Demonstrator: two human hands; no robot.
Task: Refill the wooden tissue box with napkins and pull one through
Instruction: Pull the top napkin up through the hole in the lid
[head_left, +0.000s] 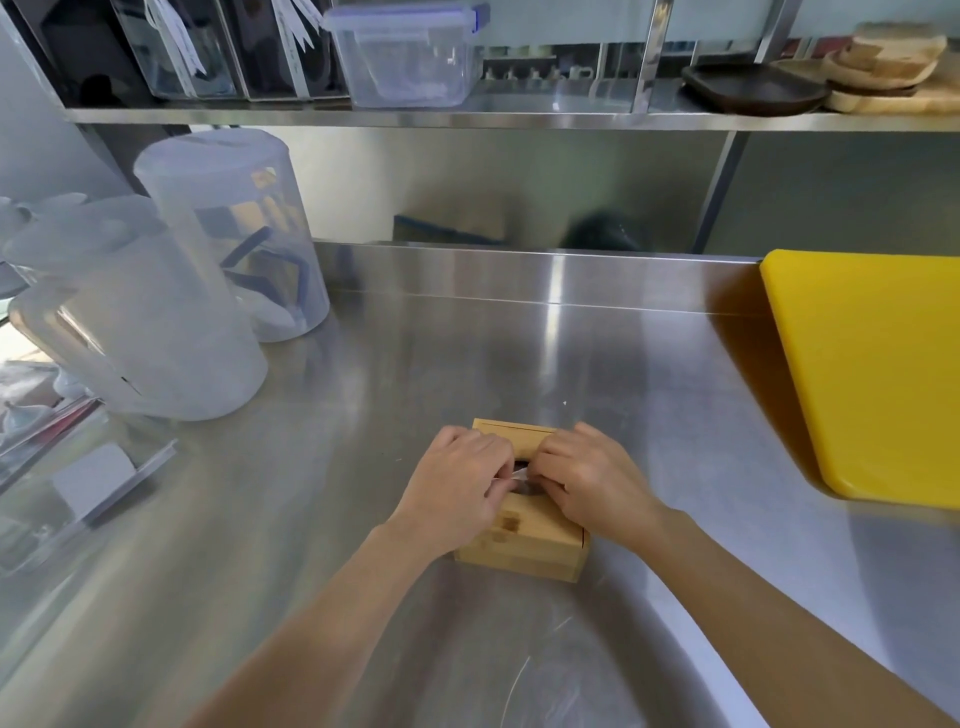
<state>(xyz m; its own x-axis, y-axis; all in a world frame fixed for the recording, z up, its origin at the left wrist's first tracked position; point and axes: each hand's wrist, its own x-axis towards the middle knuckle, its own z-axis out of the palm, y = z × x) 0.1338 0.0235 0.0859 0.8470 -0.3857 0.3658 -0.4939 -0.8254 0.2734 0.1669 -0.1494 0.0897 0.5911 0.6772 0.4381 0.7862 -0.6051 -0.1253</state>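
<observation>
- Near the front edge of the steel counter (467, 332), roughly midway between its left and right sides, sits the wooden tissue box (524, 545), upright with its slotted lid facing up.
- That spot looks chosen for reach: the box lies straight ahead of the person, with bare metal on every side, so both forearms can come in over the front edge without brushing anything.
- Both hands rest on the lid, 1 at each side of the dark opening, which probably steadies the box while paper is worked through the slot.
- Left hand (457, 488): fingers curled inward over the left part of the lid, fingertips meeting at the opening and seemingly pinching a sliver of white napkin (517, 474); the pinch itself is partly hidden.
- Right hand (587, 478): also curled, knuckles up, fingertips pressed at the right rim of the slot and touching the same white sliver; whether it grips the paper or only holds the lid down I cannot tell.
- Only a small corner of napkin shows above the wood, so I judge the refill done and the pull-through barely begun.
- Well apart toward the back left corner stand 2 clear plastic containers (171, 312), and a yellow cutting board (872, 374) lies along the right edge; neither crowds the work.
- Most likely the next move needs a gentle upward draw, since thin paper could tear at the slot.
</observation>
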